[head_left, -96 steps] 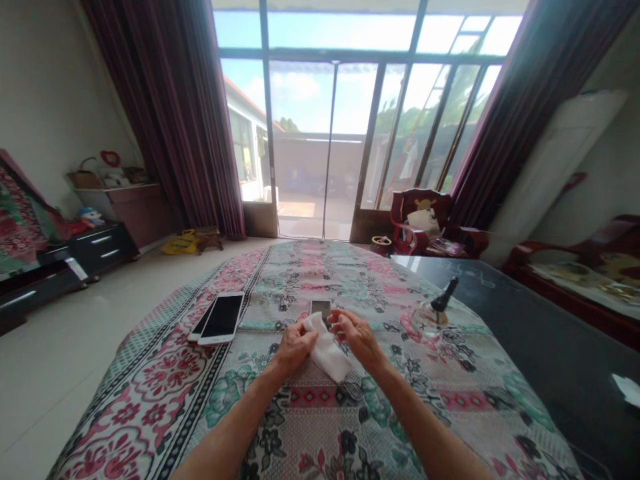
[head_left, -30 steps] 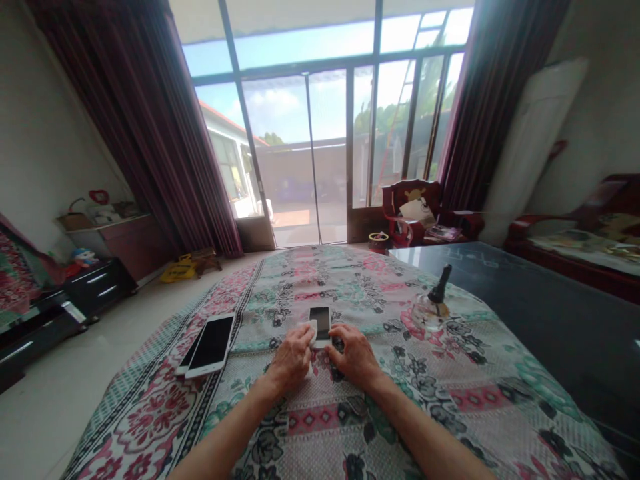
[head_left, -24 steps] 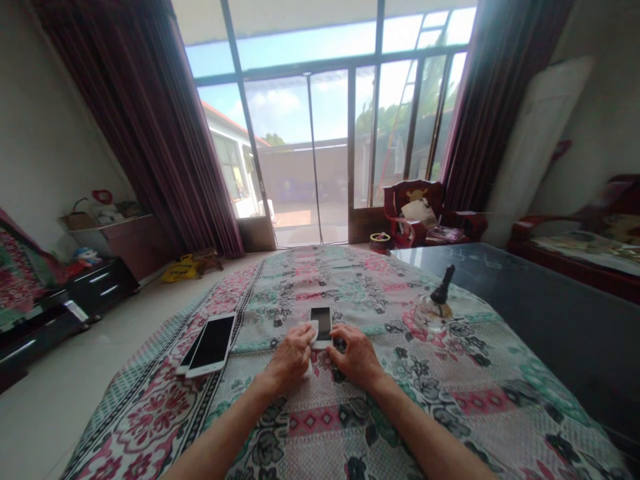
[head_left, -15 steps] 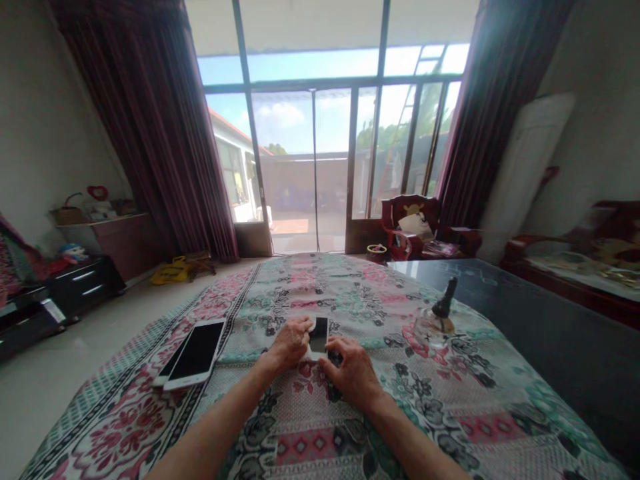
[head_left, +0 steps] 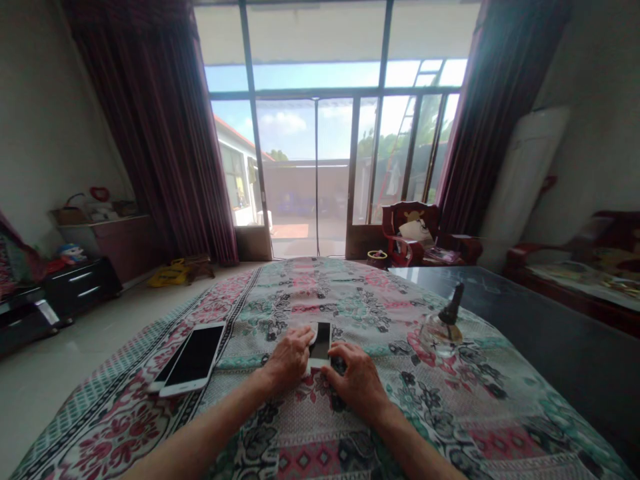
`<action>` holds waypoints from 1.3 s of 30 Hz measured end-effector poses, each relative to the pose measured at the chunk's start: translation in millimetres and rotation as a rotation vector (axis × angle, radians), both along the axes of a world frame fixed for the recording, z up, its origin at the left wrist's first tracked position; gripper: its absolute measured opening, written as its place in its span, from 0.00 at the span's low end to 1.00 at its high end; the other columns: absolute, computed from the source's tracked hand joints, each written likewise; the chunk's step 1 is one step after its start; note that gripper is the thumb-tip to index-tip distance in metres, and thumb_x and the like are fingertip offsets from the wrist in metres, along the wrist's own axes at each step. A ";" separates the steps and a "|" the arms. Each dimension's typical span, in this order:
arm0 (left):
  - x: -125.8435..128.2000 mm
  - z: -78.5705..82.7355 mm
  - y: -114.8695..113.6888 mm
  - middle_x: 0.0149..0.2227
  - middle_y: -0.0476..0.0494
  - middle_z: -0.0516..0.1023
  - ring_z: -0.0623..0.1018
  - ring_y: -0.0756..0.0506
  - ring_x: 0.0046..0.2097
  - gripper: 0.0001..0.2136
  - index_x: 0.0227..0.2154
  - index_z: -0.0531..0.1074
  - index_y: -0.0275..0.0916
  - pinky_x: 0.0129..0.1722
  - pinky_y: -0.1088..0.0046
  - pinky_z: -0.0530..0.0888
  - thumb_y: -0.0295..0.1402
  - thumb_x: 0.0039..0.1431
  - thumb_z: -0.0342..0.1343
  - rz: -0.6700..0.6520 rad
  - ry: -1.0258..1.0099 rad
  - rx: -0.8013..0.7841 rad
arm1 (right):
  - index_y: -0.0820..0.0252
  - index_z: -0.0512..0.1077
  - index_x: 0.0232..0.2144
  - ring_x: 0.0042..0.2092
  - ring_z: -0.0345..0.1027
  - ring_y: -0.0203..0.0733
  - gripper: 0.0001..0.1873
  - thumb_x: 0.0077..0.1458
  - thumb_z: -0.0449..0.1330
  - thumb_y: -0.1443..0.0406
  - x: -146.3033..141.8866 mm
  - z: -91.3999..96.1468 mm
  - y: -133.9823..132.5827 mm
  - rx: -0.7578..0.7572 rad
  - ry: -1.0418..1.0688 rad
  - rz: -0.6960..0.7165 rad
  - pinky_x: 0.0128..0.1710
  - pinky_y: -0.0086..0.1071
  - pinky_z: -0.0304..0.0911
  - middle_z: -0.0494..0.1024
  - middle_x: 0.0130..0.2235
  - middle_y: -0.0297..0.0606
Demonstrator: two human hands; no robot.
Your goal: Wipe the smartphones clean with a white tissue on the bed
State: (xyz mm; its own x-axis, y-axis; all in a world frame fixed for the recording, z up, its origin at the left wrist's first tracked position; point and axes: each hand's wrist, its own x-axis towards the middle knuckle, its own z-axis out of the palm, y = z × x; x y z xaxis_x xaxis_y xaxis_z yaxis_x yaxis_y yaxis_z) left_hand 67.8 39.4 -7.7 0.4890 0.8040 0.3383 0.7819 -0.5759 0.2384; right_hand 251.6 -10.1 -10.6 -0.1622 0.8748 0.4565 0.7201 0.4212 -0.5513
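Observation:
A white smartphone point(head_left: 321, 347) with a dark screen lies upright in front of me on the floral tablecloth point(head_left: 300, 413). My left hand point(head_left: 290, 353) rests over its left side, fingers bent and close together. A bit of something white shows at those fingertips and below the palm, perhaps a cloth; most of it is hidden. Along the phone's right edge and lower corner, my right hand point(head_left: 353, 377) grips with thumb and fingers. To the left, a larger white smartphone point(head_left: 195, 360) lies partly on top of another phone point(head_left: 167, 372), both screens dark.
A clear glass container point(head_left: 440, 337) with a black top stands right of my hands. Beyond the cloth on the right is a dark glossy tabletop point(head_left: 525, 313). A carved wooden chair point(head_left: 400, 243) stands by the glass doors point(head_left: 315, 180), and a yellow bag point(head_left: 170, 273) lies on the floor.
The view has tilted up slightly, so things sit a little lower. My left fingers have shifted slightly on the phone's upper left. The right hand keeps its grip.

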 end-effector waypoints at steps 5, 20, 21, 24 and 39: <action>-11.8 -4.9 -34.8 0.59 0.35 0.68 0.66 0.42 0.61 0.23 0.54 0.69 0.33 0.61 0.60 0.64 0.22 0.56 0.43 -0.017 -0.036 -0.007 | 0.55 0.75 0.35 0.48 0.70 0.45 0.08 0.49 0.63 0.65 -1.1 1.7 -0.2 -0.007 0.009 -0.006 0.50 0.37 0.62 0.78 0.45 0.39; -12.5 6.5 -51.1 0.58 0.37 0.69 0.66 0.43 0.61 0.23 0.53 0.70 0.35 0.63 0.62 0.62 0.21 0.57 0.42 -0.045 0.030 -0.062 | 0.56 0.78 0.37 0.51 0.68 0.50 0.10 0.49 0.62 0.63 -1.8 0.8 2.3 -0.039 0.031 -0.048 0.53 0.37 0.62 0.76 0.49 0.41; -11.5 8.2 -48.6 0.58 0.38 0.70 0.66 0.43 0.60 0.22 0.52 0.70 0.35 0.62 0.63 0.63 0.21 0.56 0.42 -0.046 0.028 -0.059 | 0.56 0.78 0.37 0.50 0.68 0.50 0.11 0.50 0.62 0.63 -1.8 0.8 2.3 -0.041 0.034 -0.046 0.53 0.37 0.62 0.76 0.48 0.41; -9.7 11.4 -41.7 0.56 0.39 0.71 0.68 0.44 0.59 0.21 0.50 0.72 0.36 0.61 0.65 0.63 0.21 0.56 0.43 -0.050 0.038 -0.042 | 0.57 0.77 0.39 0.50 0.68 0.49 0.12 0.51 0.61 0.62 -2.1 0.0 2.9 -0.043 0.041 -0.056 0.52 0.37 0.61 0.77 0.47 0.41; 0.5 15.2 38.0 0.53 0.38 0.73 0.70 0.44 0.56 0.19 0.49 0.73 0.35 0.61 0.65 0.62 0.23 0.58 0.43 -0.029 0.069 -0.036 | 0.56 0.78 0.36 0.48 0.68 0.45 0.11 0.51 0.60 0.60 -5.0 6.0 1.0 -0.105 0.034 -0.121 0.49 0.32 0.59 0.77 0.45 0.39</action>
State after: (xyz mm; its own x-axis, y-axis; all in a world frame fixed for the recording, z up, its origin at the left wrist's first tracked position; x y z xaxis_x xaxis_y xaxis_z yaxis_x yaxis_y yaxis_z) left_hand 68.3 77.4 7.5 0.5336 0.8001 0.2741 0.7801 -0.5908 0.2061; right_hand 246.6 -9.1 -4.6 -0.0387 0.9301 0.3652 0.7421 0.2715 -0.6128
